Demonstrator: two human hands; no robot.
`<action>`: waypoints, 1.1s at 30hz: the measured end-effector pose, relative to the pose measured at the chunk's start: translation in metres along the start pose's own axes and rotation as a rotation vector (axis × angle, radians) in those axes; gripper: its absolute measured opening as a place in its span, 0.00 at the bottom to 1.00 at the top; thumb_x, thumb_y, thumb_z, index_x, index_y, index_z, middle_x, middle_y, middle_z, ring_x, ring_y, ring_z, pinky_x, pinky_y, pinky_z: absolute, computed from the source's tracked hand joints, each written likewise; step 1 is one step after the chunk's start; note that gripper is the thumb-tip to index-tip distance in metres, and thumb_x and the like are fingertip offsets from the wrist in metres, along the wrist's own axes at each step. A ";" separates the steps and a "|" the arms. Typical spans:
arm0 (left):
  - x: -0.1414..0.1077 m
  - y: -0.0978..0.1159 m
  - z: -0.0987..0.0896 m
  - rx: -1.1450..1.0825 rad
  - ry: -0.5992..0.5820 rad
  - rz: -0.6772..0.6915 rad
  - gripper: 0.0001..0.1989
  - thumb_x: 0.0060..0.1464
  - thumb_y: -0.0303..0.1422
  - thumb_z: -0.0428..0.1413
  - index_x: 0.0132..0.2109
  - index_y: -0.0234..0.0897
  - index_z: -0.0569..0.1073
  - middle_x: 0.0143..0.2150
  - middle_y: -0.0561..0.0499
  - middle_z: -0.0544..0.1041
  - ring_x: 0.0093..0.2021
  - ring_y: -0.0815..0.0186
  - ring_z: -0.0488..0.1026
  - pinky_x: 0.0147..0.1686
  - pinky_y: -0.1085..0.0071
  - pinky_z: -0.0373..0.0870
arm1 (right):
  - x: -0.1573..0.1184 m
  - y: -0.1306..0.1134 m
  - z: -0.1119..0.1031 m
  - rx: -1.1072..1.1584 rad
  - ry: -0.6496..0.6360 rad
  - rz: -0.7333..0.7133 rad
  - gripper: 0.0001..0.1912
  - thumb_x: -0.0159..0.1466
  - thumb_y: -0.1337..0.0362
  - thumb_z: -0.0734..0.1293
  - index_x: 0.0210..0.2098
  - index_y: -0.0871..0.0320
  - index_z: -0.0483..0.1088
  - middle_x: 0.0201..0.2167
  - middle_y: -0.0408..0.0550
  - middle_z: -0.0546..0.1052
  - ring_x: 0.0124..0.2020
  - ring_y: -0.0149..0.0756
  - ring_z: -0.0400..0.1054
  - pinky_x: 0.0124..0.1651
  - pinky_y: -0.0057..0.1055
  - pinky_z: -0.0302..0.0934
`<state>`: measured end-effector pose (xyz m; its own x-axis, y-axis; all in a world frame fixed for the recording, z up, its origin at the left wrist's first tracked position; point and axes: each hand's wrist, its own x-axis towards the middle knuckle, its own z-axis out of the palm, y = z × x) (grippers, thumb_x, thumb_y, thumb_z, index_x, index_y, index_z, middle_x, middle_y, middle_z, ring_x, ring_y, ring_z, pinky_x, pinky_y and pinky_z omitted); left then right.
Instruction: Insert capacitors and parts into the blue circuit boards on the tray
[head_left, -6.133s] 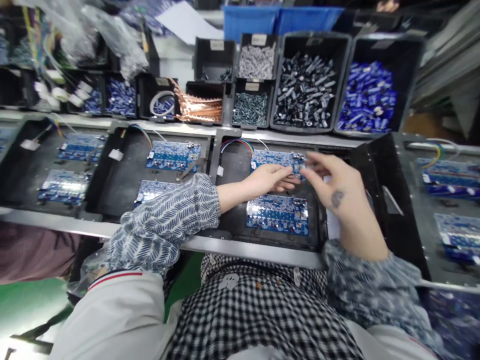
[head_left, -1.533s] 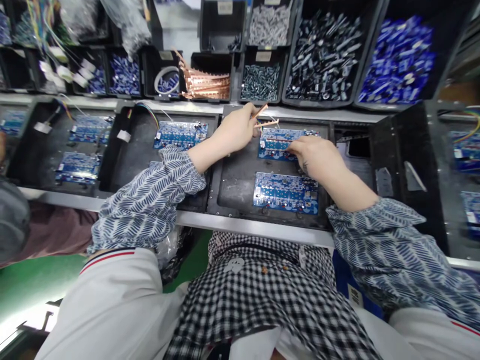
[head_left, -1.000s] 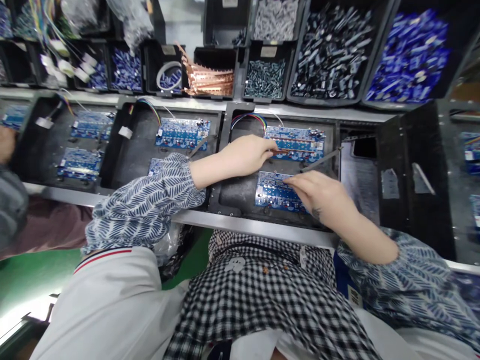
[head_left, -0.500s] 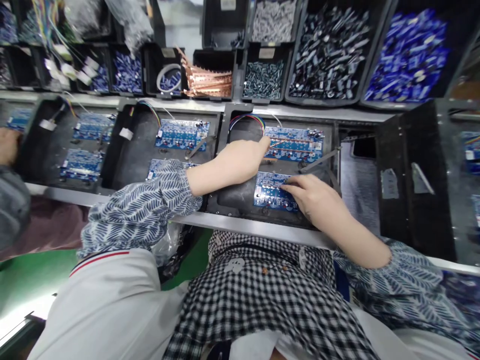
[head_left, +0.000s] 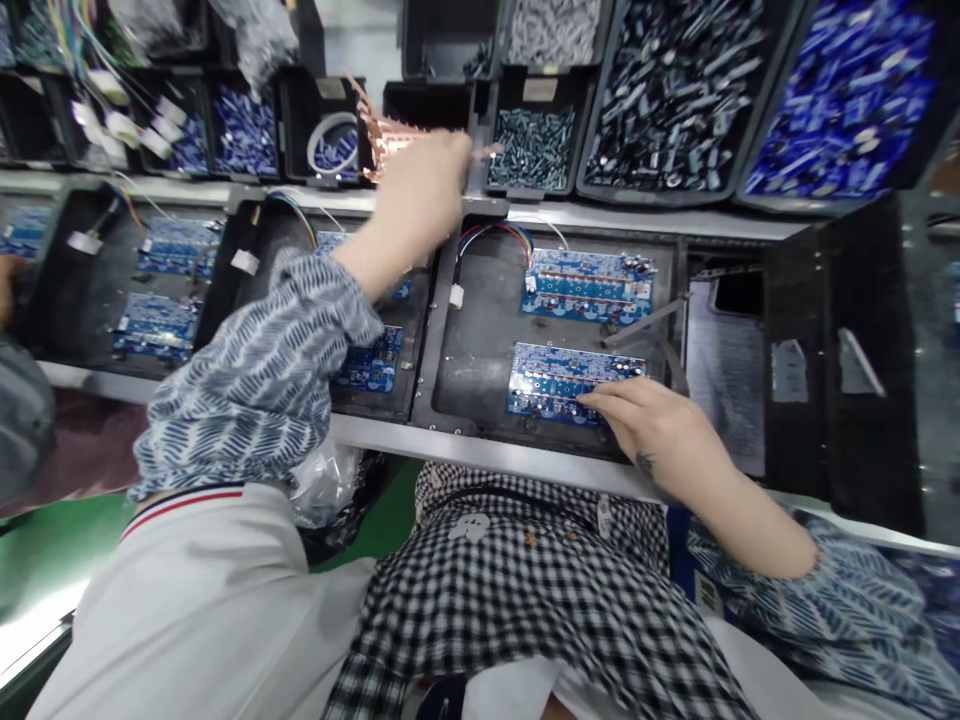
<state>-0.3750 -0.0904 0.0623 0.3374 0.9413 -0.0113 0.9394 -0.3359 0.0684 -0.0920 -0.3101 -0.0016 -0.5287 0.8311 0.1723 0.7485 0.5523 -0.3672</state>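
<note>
My left hand (head_left: 427, 185) is over the bin of copper strips (head_left: 390, 140), its fingers blurred. A thin copper strip (head_left: 489, 151) pokes out to the right from its closed fingertips. My right hand (head_left: 652, 425) is closed in a pinch at the lower circuit board (head_left: 544, 355), fingertips at the board's front half; whatever they grip is hidden. Above that board, the upper circuit board (head_left: 585, 262) lies in the same black tray (head_left: 472, 370), with copper strips along it and a white-plugged cable bundle (head_left: 495, 232) at its left corner.
Bins of dark components (head_left: 675, 90), small green components (head_left: 532, 145) and blue components (head_left: 840, 90) line the back. Another tray with boards (head_left: 367, 370) is on the left. A phone (head_left: 739, 295) lies on the right. At the far left is another person's hand (head_left: 7, 285).
My left hand has gone from the upper board up and left to the copper strip bin. My right hand has shifted slightly right and down, still pinching at the lower board.
</note>
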 end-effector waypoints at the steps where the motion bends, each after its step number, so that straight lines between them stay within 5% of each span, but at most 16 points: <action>1: 0.015 -0.018 0.000 0.010 0.021 -0.068 0.16 0.72 0.24 0.41 0.59 0.29 0.68 0.61 0.40 0.72 0.57 0.55 0.69 0.56 0.57 0.65 | -0.004 0.001 0.001 -0.016 -0.023 -0.013 0.16 0.72 0.68 0.60 0.46 0.56 0.80 0.42 0.53 0.83 0.41 0.41 0.76 0.43 0.39 0.73; 4: 0.046 -0.057 0.001 0.013 0.049 -0.188 0.17 0.75 0.28 0.38 0.59 0.26 0.65 0.61 0.39 0.70 0.59 0.55 0.65 0.61 0.52 0.60 | -0.007 0.002 0.004 -0.050 -0.056 -0.034 0.17 0.72 0.68 0.59 0.47 0.56 0.80 0.41 0.53 0.82 0.40 0.41 0.75 0.43 0.38 0.72; 7: 0.062 -0.061 0.003 0.010 0.096 -0.199 0.16 0.75 0.30 0.40 0.61 0.25 0.62 0.66 0.38 0.65 0.64 0.54 0.59 0.65 0.50 0.55 | -0.007 0.000 0.004 -0.072 -0.045 -0.007 0.16 0.72 0.69 0.59 0.46 0.56 0.80 0.41 0.53 0.82 0.40 0.40 0.75 0.43 0.37 0.72; 12: 0.082 -0.002 0.005 -0.070 0.210 0.163 0.19 0.73 0.27 0.38 0.64 0.28 0.62 0.71 0.39 0.59 0.71 0.57 0.54 0.70 0.59 0.50 | -0.006 -0.004 0.001 -0.099 -0.063 -0.067 0.17 0.71 0.72 0.59 0.47 0.57 0.79 0.41 0.53 0.81 0.40 0.41 0.73 0.42 0.37 0.71; 16: 0.104 0.067 0.012 -0.078 0.054 0.488 0.21 0.69 0.28 0.44 0.65 0.31 0.67 0.68 0.40 0.65 0.70 0.55 0.59 0.70 0.61 0.55 | 0.007 -0.004 -0.009 -0.122 -0.033 -0.014 0.14 0.72 0.68 0.61 0.48 0.56 0.78 0.47 0.54 0.80 0.44 0.43 0.72 0.46 0.39 0.70; 20: 0.132 0.116 0.031 -0.020 0.008 0.398 0.31 0.67 0.38 0.55 0.70 0.22 0.63 0.70 0.32 0.63 0.69 0.48 0.59 0.70 0.59 0.57 | 0.034 0.006 -0.010 -0.241 0.079 0.161 0.12 0.72 0.62 0.64 0.51 0.59 0.76 0.47 0.58 0.79 0.44 0.47 0.70 0.45 0.42 0.66; 24: 0.161 0.138 0.047 -0.029 -0.008 0.333 0.41 0.64 0.37 0.60 0.76 0.27 0.54 0.75 0.33 0.54 0.72 0.39 0.54 0.70 0.49 0.56 | 0.048 0.021 -0.006 -0.305 -0.034 0.225 0.08 0.70 0.68 0.65 0.38 0.58 0.76 0.34 0.53 0.78 0.37 0.45 0.67 0.39 0.39 0.59; 29: 0.173 0.146 0.051 -0.074 0.035 0.365 0.32 0.67 0.30 0.51 0.76 0.33 0.57 0.74 0.33 0.56 0.69 0.40 0.58 0.63 0.50 0.64 | 0.067 0.023 -0.016 -0.256 -0.025 0.241 0.10 0.72 0.65 0.64 0.37 0.57 0.76 0.35 0.52 0.78 0.39 0.43 0.68 0.43 0.39 0.57; 33: 0.170 0.147 0.047 -0.118 0.099 0.321 0.26 0.70 0.31 0.44 0.72 0.34 0.64 0.68 0.31 0.63 0.62 0.43 0.66 0.57 0.53 0.69 | 0.118 0.029 -0.023 -0.223 -0.104 0.423 0.12 0.73 0.63 0.63 0.41 0.60 0.77 0.39 0.57 0.79 0.45 0.48 0.70 0.47 0.41 0.60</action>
<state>-0.1765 0.0191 0.0240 0.6014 0.7890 0.1258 0.7710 -0.6144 0.1674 -0.1234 -0.1946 0.0294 -0.1887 0.9810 -0.0460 0.9678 0.1778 -0.1784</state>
